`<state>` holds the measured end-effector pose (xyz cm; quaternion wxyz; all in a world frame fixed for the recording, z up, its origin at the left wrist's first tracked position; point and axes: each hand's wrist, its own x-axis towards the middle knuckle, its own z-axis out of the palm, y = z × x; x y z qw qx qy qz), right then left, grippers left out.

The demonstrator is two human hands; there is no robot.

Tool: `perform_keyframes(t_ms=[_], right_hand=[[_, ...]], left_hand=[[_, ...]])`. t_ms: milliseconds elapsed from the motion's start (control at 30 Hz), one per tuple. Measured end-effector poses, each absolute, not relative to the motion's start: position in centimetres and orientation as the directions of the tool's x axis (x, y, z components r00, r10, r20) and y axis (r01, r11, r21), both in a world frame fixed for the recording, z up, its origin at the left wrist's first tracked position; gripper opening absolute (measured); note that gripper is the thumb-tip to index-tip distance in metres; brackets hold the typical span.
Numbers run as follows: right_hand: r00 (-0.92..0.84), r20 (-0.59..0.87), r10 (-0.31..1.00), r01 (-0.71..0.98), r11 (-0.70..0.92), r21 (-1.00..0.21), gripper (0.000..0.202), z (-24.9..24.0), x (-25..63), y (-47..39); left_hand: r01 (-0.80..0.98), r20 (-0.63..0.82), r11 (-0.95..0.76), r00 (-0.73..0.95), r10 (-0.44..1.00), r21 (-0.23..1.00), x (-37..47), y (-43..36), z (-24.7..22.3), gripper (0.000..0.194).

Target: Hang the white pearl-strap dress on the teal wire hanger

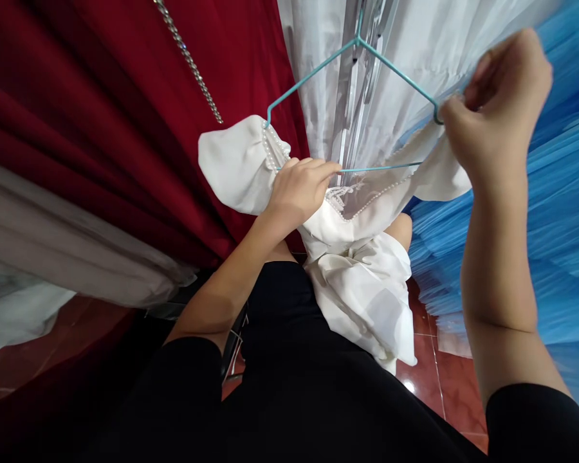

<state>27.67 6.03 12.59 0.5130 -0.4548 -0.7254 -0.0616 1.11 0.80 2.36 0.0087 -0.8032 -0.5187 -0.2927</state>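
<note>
A small white dress (361, 276) with pearl trim hangs on a teal wire hanger (318, 67) in the middle of the head view. My left hand (299, 190) grips the dress at its neckline, just under the hanger's lower bar. My right hand (499, 106) pinches the dress's right shoulder where it meets the hanger's right corner. The left puff sleeve (236, 164) sits over the hanger's left corner. The skirt falls loose in front of my dark clothing.
A dark red gown (125, 116) with a rhinestone strap hangs to the left, with grey-white fabric (67, 251) below it. A white gown (415, 38) hangs behind the hanger. Blue tulle (564, 212) fills the right. Red floor tiles (444, 379) show below.
</note>
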Motion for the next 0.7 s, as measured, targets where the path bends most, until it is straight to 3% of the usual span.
perform_keyframes(t_ms=[200,300,367,467,567,700], right_hand=[[-0.303,0.852,0.426,0.653,0.744,-0.139,0.019,10.4,23.3,4.0],[-0.419,0.698,0.580,0.673,0.715,-0.190,0.009,6.4,21.7,4.2],[-0.415,0.635,0.652,0.730,0.655,-0.195,0.023,3.4,20.9,4.4],[-0.375,0.685,0.625,0.781,0.611,-0.130,0.039,0.6,20.2,3.8],[-0.328,0.729,0.602,0.777,0.610,-0.154,0.036,0.1,20.0,2.5],[-0.274,0.734,0.622,0.768,0.600,-0.222,0.035,0.4,19.8,2.0]], left_hand=[[0.861,0.527,-0.447,0.270,0.806,0.243,0.5,0.8,2.1,0.036],[0.853,0.557,-0.464,0.272,0.785,0.238,0.3,0.9,1.8,0.036],[0.856,0.570,-0.459,0.260,0.780,0.238,0.3,1.0,1.3,0.035],[0.843,0.596,-0.476,0.254,0.762,0.250,0.3,0.9,0.7,0.037],[0.784,0.663,-0.537,0.225,0.714,0.312,-0.1,0.3,0.8,0.038],[0.776,0.771,-0.488,0.002,0.637,0.400,-2.0,0.1,2.1,0.034]])
